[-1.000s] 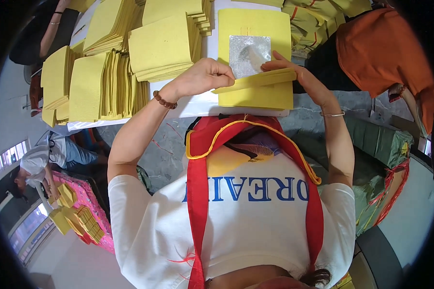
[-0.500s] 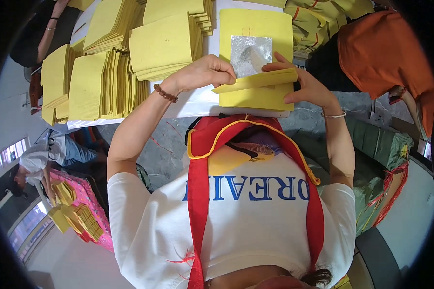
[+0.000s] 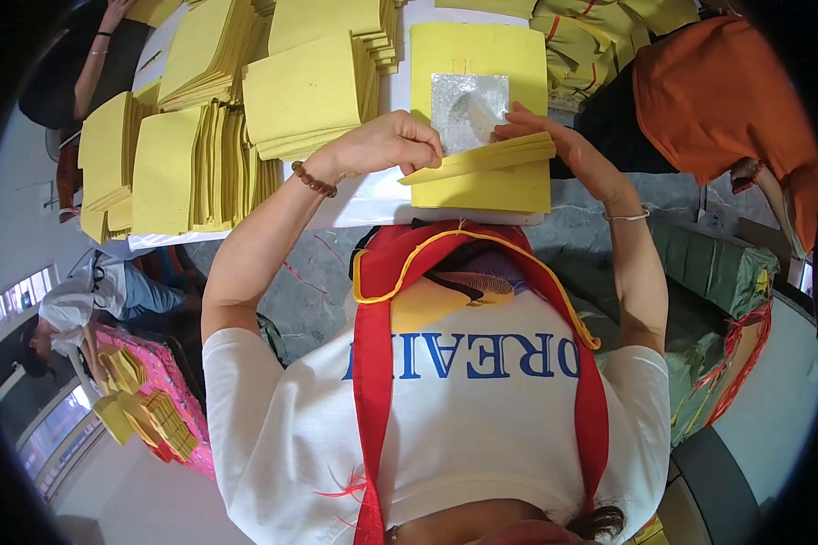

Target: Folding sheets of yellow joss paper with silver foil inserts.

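Observation:
My left hand (image 3: pixel 386 148) pinches the left end of a folded yellow paper strip (image 3: pixel 482 160). Its fingers are closed, and a brown bead bracelet circles the wrist. My right hand (image 3: pixel 583 156) is at the strip's other end with fingers stretched out and touching it; the strip hides the thumb. Beneath lies a stack of yellow paper (image 3: pixel 527 54), whose top sheet bears a silver foil square (image 3: pixel 468 104). The strip crosses the lower part of that sheet at a slant, covering the foil's bottom edge.
Several thick stacks of yellow paper (image 3: pixel 304 86) fill the table's left side. More yellow bundles with red ties (image 3: pixel 582 45) lie at the far right, near a person in orange (image 3: pixel 727 100). Another person works by a pink-covered table (image 3: pixel 177 363). Green wrapped bales (image 3: pixel 700 272) stand at right.
My right thumb has gone from the front of the strip to out of sight behind it. The strip's right end has risen slightly relative to the sheet. My left hand keeps its pinch.

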`<act>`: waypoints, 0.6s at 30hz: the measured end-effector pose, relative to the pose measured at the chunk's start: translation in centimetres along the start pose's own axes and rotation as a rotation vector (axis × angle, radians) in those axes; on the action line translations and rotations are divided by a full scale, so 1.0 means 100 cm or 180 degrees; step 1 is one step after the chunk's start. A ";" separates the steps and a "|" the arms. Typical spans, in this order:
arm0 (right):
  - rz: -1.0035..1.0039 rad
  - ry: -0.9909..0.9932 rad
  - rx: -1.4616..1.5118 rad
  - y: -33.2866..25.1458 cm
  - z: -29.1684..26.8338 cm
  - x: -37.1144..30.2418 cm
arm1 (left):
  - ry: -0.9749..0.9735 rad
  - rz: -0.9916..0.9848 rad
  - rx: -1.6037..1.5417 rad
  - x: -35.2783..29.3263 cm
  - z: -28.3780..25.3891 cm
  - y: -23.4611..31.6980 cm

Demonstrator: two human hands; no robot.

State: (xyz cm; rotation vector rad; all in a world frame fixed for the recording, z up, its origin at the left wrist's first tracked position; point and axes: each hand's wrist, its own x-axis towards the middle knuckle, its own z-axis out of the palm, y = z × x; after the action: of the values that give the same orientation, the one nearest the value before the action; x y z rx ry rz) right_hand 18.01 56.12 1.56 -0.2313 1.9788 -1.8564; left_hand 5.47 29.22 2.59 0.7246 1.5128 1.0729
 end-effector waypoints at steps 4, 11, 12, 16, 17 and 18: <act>0.0012 0.0030 -0.0095 -0.008 0.006 0.000 | -0.0035 -0.0034 0.0051 0.000 -0.001 0.000; -0.0025 -0.0023 0.0217 -0.005 0.002 -0.001 | -0.0122 -0.0096 0.0060 0.003 -0.002 0.001; 0.0078 -0.0012 0.0203 -0.007 0.004 0.000 | -0.0119 -0.0099 0.0063 0.003 -0.002 0.000; -0.0060 -0.0068 0.0173 0.002 0.001 0.000 | -0.0061 0.0023 0.0037 0.002 -0.002 -0.002; -0.0063 -0.0066 0.0172 0.002 0.003 -0.001 | -0.0002 0.0093 -0.0056 0.001 -0.002 -0.002; -0.0009 -0.0027 -0.0327 -0.001 0.009 -0.002 | 0.0003 0.0095 -0.0054 0.001 -0.002 -0.002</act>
State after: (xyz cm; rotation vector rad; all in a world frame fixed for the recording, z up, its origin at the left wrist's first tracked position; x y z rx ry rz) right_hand 18.51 55.38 1.63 -0.2718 2.0715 -1.7544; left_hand 5.30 29.15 2.42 0.7367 1.4962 1.1074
